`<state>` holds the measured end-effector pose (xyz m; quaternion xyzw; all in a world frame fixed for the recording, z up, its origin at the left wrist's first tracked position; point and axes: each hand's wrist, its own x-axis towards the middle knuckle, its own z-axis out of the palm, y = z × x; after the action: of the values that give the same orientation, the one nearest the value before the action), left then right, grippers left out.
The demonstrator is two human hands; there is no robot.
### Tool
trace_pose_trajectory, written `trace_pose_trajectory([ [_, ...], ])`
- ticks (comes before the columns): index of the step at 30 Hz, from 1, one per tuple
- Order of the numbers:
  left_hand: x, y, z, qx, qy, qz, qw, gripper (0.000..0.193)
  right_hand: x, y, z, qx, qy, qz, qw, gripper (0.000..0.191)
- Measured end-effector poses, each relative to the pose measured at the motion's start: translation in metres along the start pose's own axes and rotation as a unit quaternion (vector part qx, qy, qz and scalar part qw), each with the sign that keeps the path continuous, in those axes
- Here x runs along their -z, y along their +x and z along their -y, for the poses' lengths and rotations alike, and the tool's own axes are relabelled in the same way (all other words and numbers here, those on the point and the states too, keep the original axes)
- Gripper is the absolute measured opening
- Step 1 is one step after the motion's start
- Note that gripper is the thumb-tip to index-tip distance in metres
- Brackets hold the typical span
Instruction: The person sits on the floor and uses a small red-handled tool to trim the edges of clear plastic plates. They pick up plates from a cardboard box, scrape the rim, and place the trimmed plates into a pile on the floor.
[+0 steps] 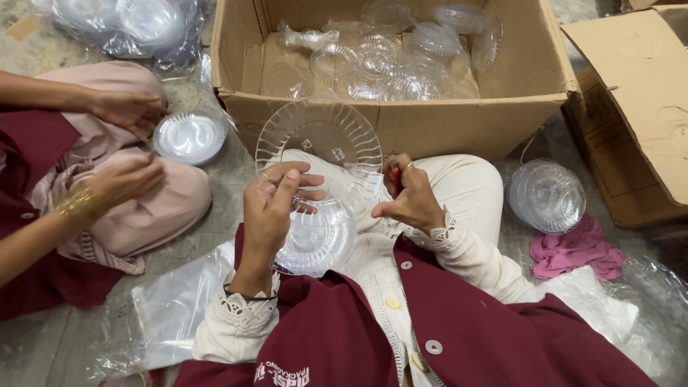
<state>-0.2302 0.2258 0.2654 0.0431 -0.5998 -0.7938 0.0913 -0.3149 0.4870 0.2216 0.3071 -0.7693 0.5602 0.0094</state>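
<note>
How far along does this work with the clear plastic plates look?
Done, it seems: a stack of clear plates beside the pink cloth. In hand: the left hand holds a clear plate over a lap stack; the right hand pinches something small. Left: loose plates in the cardboard box.

Four hands show: the wearer's left hand (pixel 276 204) and right hand (pixel 410 197) at the centre of the frame, and two hands (pixel 129 109) of a co-worker at the left. Two cardboard boxes: an open box (pixel 430 125) at the top centre and a second box (pixel 638 107) at the right edge. Two loose stacks of clear plastic plates lie on the floor, one stack (pixel 190 136) at the left and one stack (pixel 546 195) at the right. One pink cloth (pixel 573 247) lies at the lower right. The plates inside the open box are too jumbled to count.
</note>
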Motion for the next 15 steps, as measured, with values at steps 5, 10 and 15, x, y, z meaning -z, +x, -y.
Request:
trace_pose_trajectory([
  [5, -0.005, -0.004, -0.007, -0.013, 0.009, -0.002, 1.0, 0.031, -0.007, 0.001, -0.016, 0.01, -0.074, 0.014, 0.997, 0.084],
  [10, -0.009, -0.009, -0.011, -0.032, 0.013, -0.039, 0.999, 0.03, -0.017, 0.003, -0.026, 0.007, -0.088, 0.038, 0.995, 0.075],
  [15, -0.009, -0.009, -0.01, -0.047, -0.009, -0.065, 0.997, 0.03, -0.022, 0.007, -0.019, 0.028, -0.134, 0.039, 0.99, 0.072],
])
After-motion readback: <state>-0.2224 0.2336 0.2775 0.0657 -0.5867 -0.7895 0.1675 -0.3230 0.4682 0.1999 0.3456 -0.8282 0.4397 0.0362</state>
